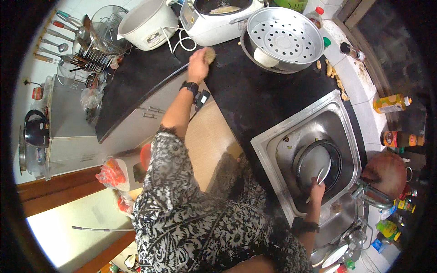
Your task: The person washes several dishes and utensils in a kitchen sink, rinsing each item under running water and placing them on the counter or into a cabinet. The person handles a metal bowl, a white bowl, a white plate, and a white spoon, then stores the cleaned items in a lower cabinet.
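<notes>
My left hand (198,66) is at the counter's inner corner, its fingers closed around a tan scrubbing pad (209,55) that touches the dark countertop (235,88). My right hand (317,189) is over the steel sink (273,150), gripping a white dish or spoon-like utensil (323,172); its exact kind is unclear. That white piece is tilted over a round black pan (336,153) holding cloudy water, which stands in the larger basin.
A white rice cooker (218,29) and a white pot (150,27) stand at the back. An aluminium steamer tray (285,37) rests beside ginger pieces (330,70). Bottles (391,103) line the ledge past the sink. A faucet (372,196) reaches over the basins.
</notes>
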`<action>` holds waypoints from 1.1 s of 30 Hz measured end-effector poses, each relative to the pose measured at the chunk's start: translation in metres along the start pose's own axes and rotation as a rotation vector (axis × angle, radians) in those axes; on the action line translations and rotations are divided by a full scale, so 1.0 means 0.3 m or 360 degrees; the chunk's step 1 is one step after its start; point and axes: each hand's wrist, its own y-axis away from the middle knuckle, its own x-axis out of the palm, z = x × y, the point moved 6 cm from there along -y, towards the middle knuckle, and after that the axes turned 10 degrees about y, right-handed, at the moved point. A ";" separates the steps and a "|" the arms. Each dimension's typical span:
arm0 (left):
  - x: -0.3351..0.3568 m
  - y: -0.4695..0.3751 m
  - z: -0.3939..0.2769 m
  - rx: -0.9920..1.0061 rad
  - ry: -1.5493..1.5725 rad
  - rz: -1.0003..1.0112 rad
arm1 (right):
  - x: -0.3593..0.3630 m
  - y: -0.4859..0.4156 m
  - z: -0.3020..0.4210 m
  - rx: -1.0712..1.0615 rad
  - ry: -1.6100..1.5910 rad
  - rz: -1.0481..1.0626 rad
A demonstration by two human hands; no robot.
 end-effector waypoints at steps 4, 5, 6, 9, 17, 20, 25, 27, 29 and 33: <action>0.062 0.125 -0.070 0.0046 0.0282 0.0091 | 0.024 0.028 0.020 -0.0094 0.0058 0.0021; 0.081 0.211 -0.171 0.0192 0.0321 0.0097 | 0.038 0.036 0.043 -0.0128 -0.0037 0.0034; 0.097 0.301 -0.271 0.0207 0.0744 0.0168 | 0.043 0.038 0.059 -0.0072 0.0085 0.0040; 0.192 0.582 -0.605 0.0239 0.0734 0.0755 | 0.036 0.048 0.167 -0.0103 0.0282 0.0002; 0.357 0.777 -0.889 -0.0412 0.2359 0.1272 | -0.203 0.116 0.375 -0.0781 -0.0185 -0.0818; 0.183 0.522 -0.646 0.0168 0.0752 0.0396 | -0.102 0.033 0.238 0.0025 0.0596 -0.0220; 0.095 0.422 -0.437 0.0060 -0.0173 0.0223 | -0.053 0.079 0.126 -0.0117 0.0237 -0.0252; 0.162 0.547 -0.566 0.0450 0.0070 0.0240 | -0.051 0.084 0.104 -0.0009 0.0093 -0.0224; 0.293 0.708 -0.723 0.0473 0.0363 0.0659 | -0.046 0.094 0.102 0.0102 -0.0042 -0.0132; 0.399 0.887 -0.988 0.0151 0.1188 0.1088 | -0.104 0.143 0.180 -0.0071 -0.0046 -0.0297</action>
